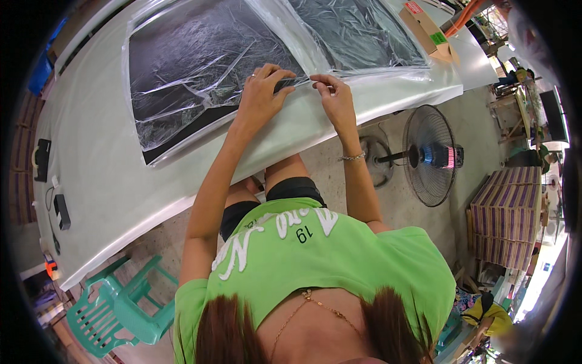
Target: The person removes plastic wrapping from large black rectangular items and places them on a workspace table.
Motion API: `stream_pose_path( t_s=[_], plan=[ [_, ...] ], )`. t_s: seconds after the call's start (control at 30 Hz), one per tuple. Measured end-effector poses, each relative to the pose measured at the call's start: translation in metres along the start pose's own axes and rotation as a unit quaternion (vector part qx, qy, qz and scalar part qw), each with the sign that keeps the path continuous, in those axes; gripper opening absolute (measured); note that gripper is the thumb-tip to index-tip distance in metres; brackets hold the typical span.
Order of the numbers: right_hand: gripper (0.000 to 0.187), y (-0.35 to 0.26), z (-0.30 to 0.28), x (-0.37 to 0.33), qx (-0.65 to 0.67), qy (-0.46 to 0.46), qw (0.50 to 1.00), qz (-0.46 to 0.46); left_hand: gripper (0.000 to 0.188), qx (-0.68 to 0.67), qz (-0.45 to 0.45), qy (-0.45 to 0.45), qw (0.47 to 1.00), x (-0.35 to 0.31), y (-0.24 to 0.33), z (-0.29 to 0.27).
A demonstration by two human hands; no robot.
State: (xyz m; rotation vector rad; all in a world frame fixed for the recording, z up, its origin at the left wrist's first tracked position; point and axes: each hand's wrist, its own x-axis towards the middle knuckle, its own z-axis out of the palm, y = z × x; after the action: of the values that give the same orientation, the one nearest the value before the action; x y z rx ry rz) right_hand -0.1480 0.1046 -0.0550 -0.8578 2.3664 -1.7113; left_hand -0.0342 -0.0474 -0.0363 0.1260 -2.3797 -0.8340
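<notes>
A dark flat panel [182,124] lies on the table, loosely covered by wrinkled clear plastic film [212,67]. A bare dark strip shows along its near left edge. My left hand [260,97] rests over the panel's near right corner, its fingers curled at the film's edge. Just to the right, my right hand [336,100] is closed in a pinch at the same loose edge. The fingertips of both hands nearly meet; the film between them is thin and hard to see. A second film-covered dark panel [364,36] lies beyond my right hand.
Pale sheeting covers the table [91,182]. At the far right of it stands an open cardboard box [424,30]. A black device [62,211] with a cable lies at the left. On the floor are a pedestal fan [427,155], green plastic chairs [121,303] and a striped covered stack [506,215].
</notes>
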Motion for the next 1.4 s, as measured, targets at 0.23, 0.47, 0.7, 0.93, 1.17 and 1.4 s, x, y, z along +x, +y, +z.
stream_pose_path(
  t_s=[0.23,0.47,0.7,0.93,1.17,1.4],
  plan=[
    [0.022,-0.003,-0.002,-0.001,0.129,-0.060,0.986,0.084,0.029,0.028,0.004,0.018,0.999,-0.004,0.001,0.005],
    [0.026,-0.004,-0.009,0.000,0.209,-0.097,0.967,0.111,0.033,0.035,0.004,0.022,0.999,-0.004,-0.002,0.006],
    [0.030,-0.001,-0.006,-0.004,0.183,-0.098,0.974,0.090,0.030,0.036,0.013,0.031,0.999,-0.007,-0.006,0.009],
    [0.031,0.005,-0.002,-0.009,0.189,-0.065,0.976,0.081,0.027,0.043,0.016,0.037,0.998,-0.009,-0.006,0.011],
    [0.031,0.003,-0.006,-0.009,0.213,-0.083,0.965,0.128,0.025,0.052,0.013,0.042,0.998,-0.010,-0.005,0.012],
    [0.032,-0.004,-0.012,-0.011,0.296,-0.100,0.928,0.204,0.026,0.053,0.010,0.050,0.997,-0.008,-0.003,0.012]
  ],
)
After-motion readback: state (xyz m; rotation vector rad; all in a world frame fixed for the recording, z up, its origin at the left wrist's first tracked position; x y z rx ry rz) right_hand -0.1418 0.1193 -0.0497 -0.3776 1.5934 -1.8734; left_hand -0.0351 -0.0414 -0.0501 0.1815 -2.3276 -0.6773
